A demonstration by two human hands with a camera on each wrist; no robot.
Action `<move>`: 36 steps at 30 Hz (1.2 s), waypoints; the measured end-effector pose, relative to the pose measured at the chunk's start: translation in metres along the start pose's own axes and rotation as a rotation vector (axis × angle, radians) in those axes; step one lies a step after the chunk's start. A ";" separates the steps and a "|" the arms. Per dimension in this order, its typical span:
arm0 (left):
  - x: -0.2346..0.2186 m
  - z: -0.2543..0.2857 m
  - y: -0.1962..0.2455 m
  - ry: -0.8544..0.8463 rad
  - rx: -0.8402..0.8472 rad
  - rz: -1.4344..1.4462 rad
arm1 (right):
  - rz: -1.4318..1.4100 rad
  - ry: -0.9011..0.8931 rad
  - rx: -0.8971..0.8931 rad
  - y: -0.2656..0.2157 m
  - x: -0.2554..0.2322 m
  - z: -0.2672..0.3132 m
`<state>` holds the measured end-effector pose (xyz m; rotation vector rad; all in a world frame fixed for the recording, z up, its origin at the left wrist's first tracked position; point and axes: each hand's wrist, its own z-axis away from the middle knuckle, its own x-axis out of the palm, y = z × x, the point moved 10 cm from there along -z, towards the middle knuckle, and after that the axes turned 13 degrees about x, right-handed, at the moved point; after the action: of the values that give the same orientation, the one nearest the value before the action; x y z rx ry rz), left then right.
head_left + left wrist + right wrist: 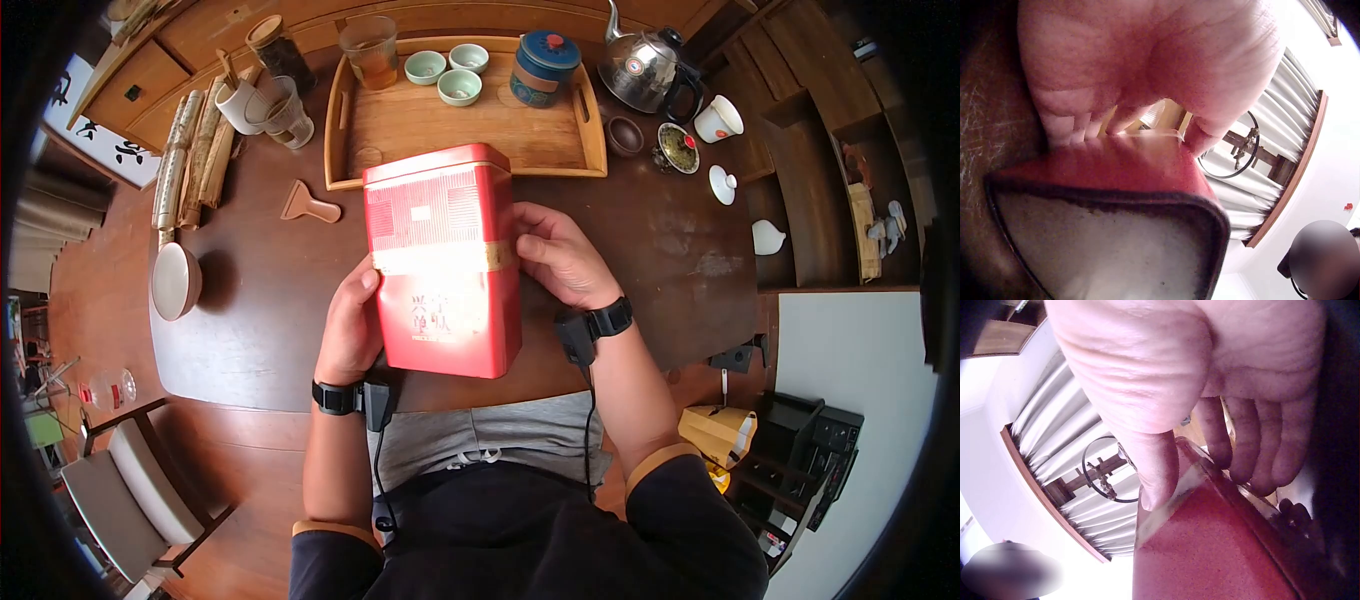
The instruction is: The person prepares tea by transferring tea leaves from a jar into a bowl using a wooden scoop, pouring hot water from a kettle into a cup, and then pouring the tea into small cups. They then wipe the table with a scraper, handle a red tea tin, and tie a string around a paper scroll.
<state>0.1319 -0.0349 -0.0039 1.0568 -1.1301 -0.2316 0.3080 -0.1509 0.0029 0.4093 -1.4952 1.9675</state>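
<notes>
A tall red tin (440,320) with a gold band and dark characters is held up over the near part of the table, its lid on. The left hand (350,320) grips its left side low down, thumb at the front edge. On the opposite side the right hand (568,258) holds it at the band, thumb near the front and the other fingers behind. In the left wrist view the tin's pale underside (1110,250) faces the camera. The right wrist view has the right thumb (1159,469) on the band and the fingers along another face.
Behind the tin lies a wooden tray (466,178) with green cups, a glass and a blue jar (545,72). A kettle (645,75), lidded bowl and white cup stand at the right. At the left are a wooden scoop (312,204), bamboo rolls (190,160) and a bowl (175,282).
</notes>
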 end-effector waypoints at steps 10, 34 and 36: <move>-0.004 0.000 -0.006 0.095 -0.039 0.056 | 0.035 0.005 -0.046 -0.004 0.001 0.003; 0.007 0.000 0.009 -0.033 0.113 0.060 | -0.127 0.050 0.001 -0.005 -0.003 0.004; 0.009 0.000 0.010 -0.037 0.117 0.046 | -0.138 0.062 0.016 -0.001 -0.010 0.003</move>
<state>0.1326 -0.0348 0.0098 1.1325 -1.2118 -0.1507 0.3154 -0.1563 -0.0011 0.4425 -1.3762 1.8680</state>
